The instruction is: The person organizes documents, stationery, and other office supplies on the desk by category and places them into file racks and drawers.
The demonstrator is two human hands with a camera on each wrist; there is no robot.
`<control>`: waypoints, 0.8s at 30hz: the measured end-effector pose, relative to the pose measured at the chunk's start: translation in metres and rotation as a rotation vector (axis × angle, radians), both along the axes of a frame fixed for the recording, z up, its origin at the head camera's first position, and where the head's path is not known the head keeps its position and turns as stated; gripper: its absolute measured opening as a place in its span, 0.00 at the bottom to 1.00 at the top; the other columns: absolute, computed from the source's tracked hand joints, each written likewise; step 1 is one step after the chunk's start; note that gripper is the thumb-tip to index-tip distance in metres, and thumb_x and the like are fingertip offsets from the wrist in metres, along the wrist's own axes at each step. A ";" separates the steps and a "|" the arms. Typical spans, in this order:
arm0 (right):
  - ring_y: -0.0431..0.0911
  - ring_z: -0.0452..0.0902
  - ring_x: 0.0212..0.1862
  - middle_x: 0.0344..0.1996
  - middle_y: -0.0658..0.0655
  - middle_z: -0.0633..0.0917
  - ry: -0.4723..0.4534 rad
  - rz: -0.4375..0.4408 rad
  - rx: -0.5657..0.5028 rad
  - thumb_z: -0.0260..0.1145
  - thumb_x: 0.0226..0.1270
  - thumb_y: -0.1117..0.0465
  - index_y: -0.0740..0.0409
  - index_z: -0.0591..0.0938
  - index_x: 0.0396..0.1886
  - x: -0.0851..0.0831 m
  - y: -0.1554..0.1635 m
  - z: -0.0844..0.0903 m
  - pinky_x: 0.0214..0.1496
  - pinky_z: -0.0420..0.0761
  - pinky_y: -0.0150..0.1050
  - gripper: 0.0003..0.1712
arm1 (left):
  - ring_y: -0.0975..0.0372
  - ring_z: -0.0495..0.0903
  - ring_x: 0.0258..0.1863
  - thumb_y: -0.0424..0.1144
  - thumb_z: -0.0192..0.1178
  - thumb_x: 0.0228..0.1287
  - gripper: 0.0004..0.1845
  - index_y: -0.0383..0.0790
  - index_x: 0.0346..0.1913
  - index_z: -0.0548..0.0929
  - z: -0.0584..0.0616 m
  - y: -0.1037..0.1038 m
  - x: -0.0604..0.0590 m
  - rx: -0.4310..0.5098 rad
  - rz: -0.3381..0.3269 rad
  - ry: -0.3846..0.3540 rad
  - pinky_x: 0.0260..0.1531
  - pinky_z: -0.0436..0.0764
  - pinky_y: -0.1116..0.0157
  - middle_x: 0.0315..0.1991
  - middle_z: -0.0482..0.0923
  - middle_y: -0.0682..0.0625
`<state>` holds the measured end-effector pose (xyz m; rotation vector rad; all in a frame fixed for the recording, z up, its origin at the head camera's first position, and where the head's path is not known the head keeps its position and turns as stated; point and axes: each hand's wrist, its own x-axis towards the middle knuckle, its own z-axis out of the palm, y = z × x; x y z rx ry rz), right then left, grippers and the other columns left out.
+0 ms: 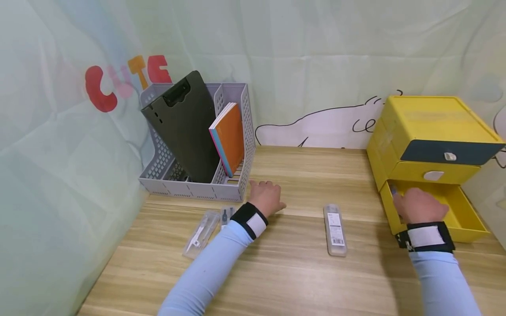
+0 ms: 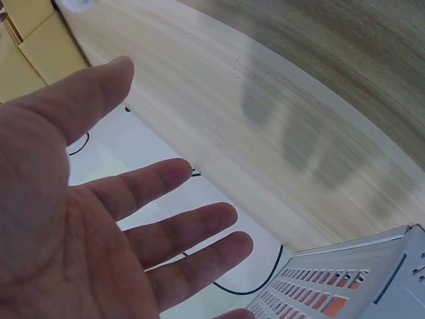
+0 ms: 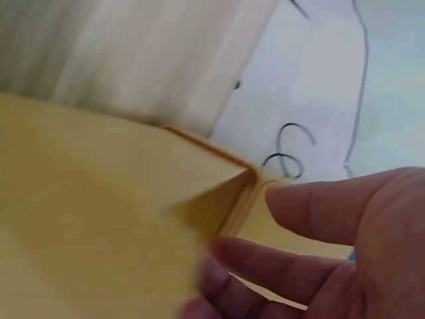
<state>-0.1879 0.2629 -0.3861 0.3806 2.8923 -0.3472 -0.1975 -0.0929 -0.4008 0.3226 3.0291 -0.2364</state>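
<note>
The tabletop is pale wood with a long grain running left to right, its planks showing as lighter and darker bands. It is closed in at the back and on the left by a soft green sheet, creased, printed with red and orange letters at the left and a white cartoon shape outlined in black behind the middle.

At the right stands a yellow drawer box with a dark upper front; its bottom drawer is pulled out. The right hand is in the near left corner of that drawer, fingers loosely bent over the rim; the wrist view shows them touching the inner corner wall. Something small and blue shows by the fingertips, too hidden to tell what it is or whether it is held.

The left hand rests on the tabletop just in front of a grey file rack, fingers spread and relaxed, holding nothing. The rack carries a dark clipboard and an orange notebook, both leaning.

Two clear packets lie left of the left forearm. A long clear case with a label lies between the two hands, apart from both.
</note>
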 end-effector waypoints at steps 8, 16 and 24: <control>0.63 0.73 0.30 0.16 0.63 0.74 0.130 0.034 0.047 0.51 0.74 0.46 0.70 0.79 0.23 0.008 -0.030 0.007 0.39 0.70 0.62 0.32 | 0.49 0.78 0.55 0.63 0.63 0.62 0.30 0.43 0.56 0.84 0.000 0.000 0.001 0.003 -0.001 -0.001 0.61 0.65 0.37 0.53 0.82 0.42; 0.62 0.74 0.28 0.20 0.67 0.77 0.155 0.138 0.069 0.57 0.72 0.45 0.74 0.81 0.32 0.016 -0.061 -0.002 0.38 0.73 0.61 0.32 | 0.48 0.77 0.56 0.62 0.63 0.62 0.29 0.43 0.56 0.83 -0.002 0.001 0.001 0.017 0.009 -0.019 0.62 0.63 0.36 0.53 0.81 0.42; 0.49 0.67 0.17 0.11 0.54 0.68 0.096 0.233 0.038 0.58 0.71 0.39 0.62 0.76 0.13 0.031 -0.095 -0.020 0.23 0.65 0.41 0.35 | 0.48 0.77 0.57 0.62 0.63 0.62 0.30 0.43 0.57 0.83 -0.003 0.002 0.000 0.011 0.010 -0.030 0.62 0.63 0.37 0.54 0.81 0.42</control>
